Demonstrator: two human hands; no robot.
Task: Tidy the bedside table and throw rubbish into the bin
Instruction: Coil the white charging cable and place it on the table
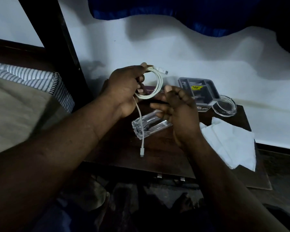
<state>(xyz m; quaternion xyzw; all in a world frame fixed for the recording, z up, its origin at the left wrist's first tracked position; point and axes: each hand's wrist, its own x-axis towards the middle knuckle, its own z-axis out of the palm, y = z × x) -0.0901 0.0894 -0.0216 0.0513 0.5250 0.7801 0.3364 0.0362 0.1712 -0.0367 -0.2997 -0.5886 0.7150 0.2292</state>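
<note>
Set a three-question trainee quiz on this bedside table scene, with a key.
1. True or false: the left hand holds a coiled white cable, with one end hanging down.
2. Multiple choice: the clear glass on the table is A) upright, B) lying on its side, C) upside down.
3. Short answer: what white thing lies flat at the table's right edge?

Key: 1 true; 2 B; 3 the paper tissue.
</note>
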